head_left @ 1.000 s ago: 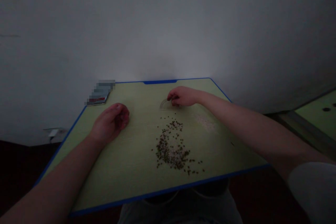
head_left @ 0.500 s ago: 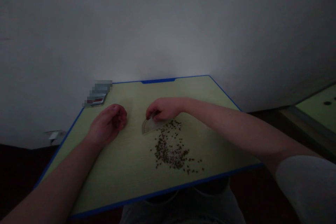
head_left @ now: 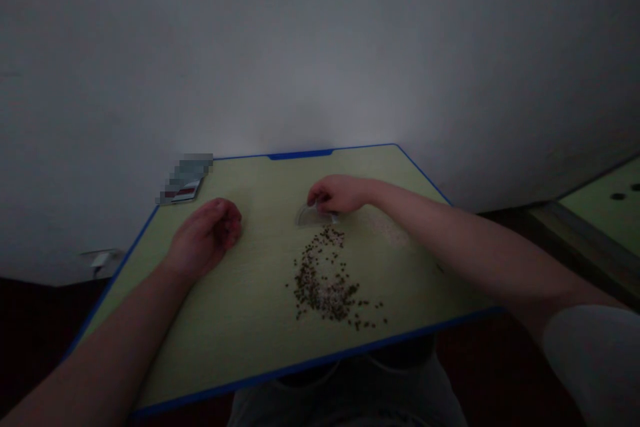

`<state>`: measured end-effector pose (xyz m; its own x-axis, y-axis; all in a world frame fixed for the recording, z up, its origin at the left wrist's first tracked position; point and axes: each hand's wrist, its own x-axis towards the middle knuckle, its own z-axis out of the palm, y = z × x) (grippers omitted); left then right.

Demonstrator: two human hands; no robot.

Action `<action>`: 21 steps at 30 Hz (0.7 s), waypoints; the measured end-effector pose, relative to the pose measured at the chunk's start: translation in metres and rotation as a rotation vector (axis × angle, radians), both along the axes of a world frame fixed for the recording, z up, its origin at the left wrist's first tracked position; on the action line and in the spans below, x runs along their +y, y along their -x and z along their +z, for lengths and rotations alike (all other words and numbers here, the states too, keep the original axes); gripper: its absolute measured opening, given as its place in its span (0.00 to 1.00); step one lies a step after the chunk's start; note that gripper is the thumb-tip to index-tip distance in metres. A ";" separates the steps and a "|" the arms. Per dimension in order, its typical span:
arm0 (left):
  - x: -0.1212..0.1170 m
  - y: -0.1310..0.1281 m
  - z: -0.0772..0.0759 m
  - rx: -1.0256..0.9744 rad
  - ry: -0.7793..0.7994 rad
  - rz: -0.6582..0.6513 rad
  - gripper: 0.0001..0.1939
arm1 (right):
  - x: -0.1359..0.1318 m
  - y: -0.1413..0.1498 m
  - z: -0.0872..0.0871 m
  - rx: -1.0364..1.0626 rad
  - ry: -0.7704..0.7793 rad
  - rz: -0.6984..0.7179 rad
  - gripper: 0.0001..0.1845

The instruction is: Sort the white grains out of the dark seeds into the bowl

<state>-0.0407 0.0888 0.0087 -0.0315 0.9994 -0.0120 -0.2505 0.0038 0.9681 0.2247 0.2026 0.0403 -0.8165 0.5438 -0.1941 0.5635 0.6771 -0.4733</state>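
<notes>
Between the fingers of my right hand (head_left: 340, 193) is a clear plastic protractor (head_left: 306, 215), its curved side towards the wall. The hand is closed on it just beyond a scattered pile of dark beans and pale grains (head_left: 325, 290), which lies on the near middle of the table. A paler patch of grains (head_left: 387, 228) shows beside my right forearm. My left hand (head_left: 207, 237) rests on its side on the table, left of the pile. Its fingers are curled in, and whether anything sits inside them is hidden.
The pale yellow table (head_left: 240, 327) has a blue edge and stands against a grey wall (head_left: 300, 47). A flat phone-like object (head_left: 185, 183), partly blurred out, lies at its far left corner. At the right is another light-topped surface (head_left: 610, 207).
My right hand has moved right and slightly away with the protractor, off the top of the pile. The pale patch near my forearm is now uncovered. My left hand has stayed put.
</notes>
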 end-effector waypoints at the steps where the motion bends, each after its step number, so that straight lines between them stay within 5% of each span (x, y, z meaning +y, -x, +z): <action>1: 0.000 0.000 0.000 0.001 -0.004 -0.002 0.12 | -0.004 0.007 -0.001 0.009 0.012 0.025 0.20; 9: -0.001 0.000 0.002 -0.025 -0.006 -0.002 0.10 | -0.027 0.043 0.004 0.095 0.101 0.177 0.18; 17: 0.001 0.001 0.000 -0.019 0.003 -0.017 0.11 | 0.016 -0.034 0.011 0.169 0.044 -0.252 0.17; 21: 0.000 0.000 0.001 -0.017 0.006 -0.008 0.11 | 0.020 -0.055 0.001 0.099 0.023 -0.255 0.17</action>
<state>-0.0409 0.0885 0.0099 -0.0234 0.9996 -0.0186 -0.2674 0.0117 0.9635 0.2796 0.2223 0.0413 -0.6697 0.7304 -0.1346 0.6642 0.5079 -0.5485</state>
